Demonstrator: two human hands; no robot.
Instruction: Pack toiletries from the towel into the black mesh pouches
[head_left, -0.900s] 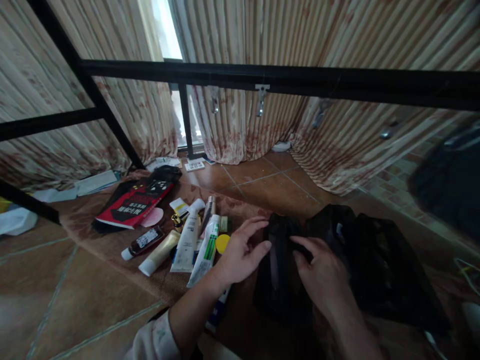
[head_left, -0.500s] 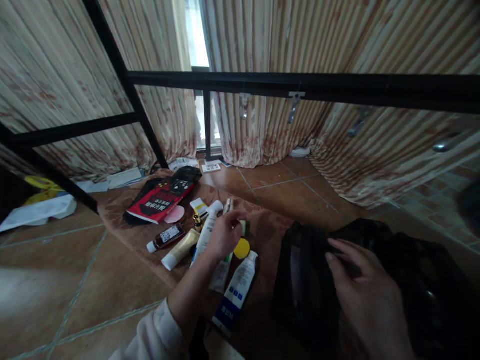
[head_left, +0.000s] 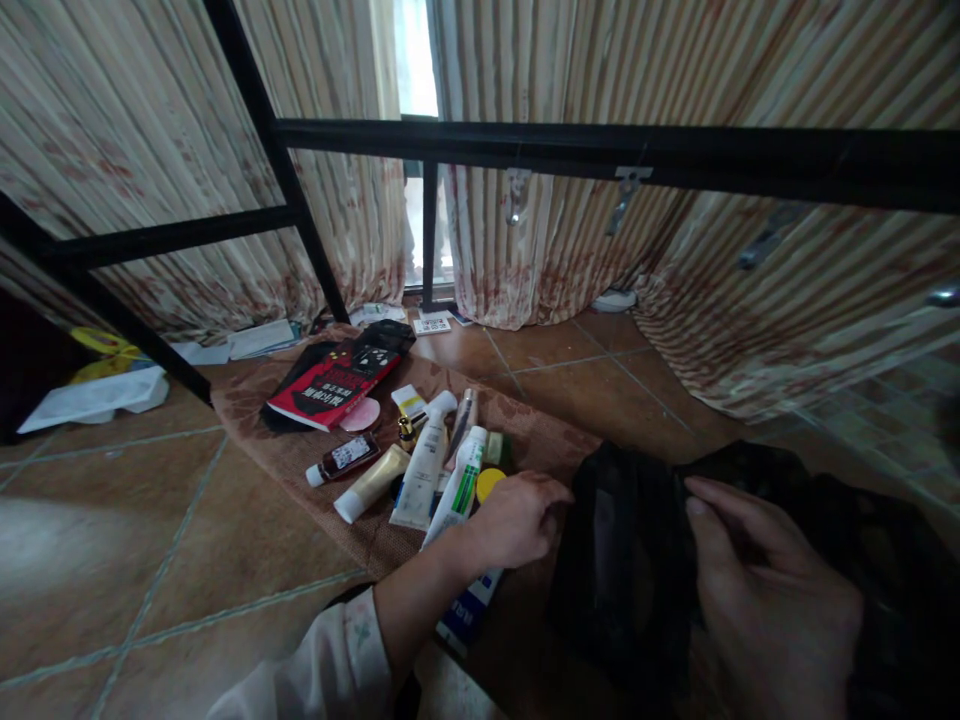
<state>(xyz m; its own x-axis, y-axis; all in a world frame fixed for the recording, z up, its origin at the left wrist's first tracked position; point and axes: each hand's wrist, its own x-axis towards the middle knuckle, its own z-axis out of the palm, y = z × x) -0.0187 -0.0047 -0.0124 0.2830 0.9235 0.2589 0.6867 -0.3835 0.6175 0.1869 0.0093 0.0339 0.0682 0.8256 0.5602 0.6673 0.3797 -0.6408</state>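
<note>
My left hand [head_left: 525, 515] hovers over the brown cloth [head_left: 255, 420], its loosely bent fingers reaching the left edge of a black mesh bag [head_left: 622, 570]. I see nothing between those fingers. At the bag's upper edge, my right hand [head_left: 772, 590] pinches the dark fabric between thumb and forefinger. Close by my left wrist lie a white-and-green tube [head_left: 466, 475], a white tube [head_left: 424, 465] and a yellow round lid [head_left: 490, 485], partly covered by the hand. Under the forearm a white-and-blue tube [head_left: 469, 610] shows only in part.
On the cloth are a red book [head_left: 334, 390], a pink disc [head_left: 361, 414], a dark bottle [head_left: 349, 457] and a cream-coloured tube [head_left: 373, 483]. A black metal frame [head_left: 525, 145] crosses ahead, before striped curtains [head_left: 570, 250]. White foam [head_left: 97, 400] lies on the tiled floor at left.
My left hand has moved right and down from among the tubes to the bag's edge, uncovering the white-and-green tube. My right hand keeps its pinch on the bag. The view has shifted slightly.
</note>
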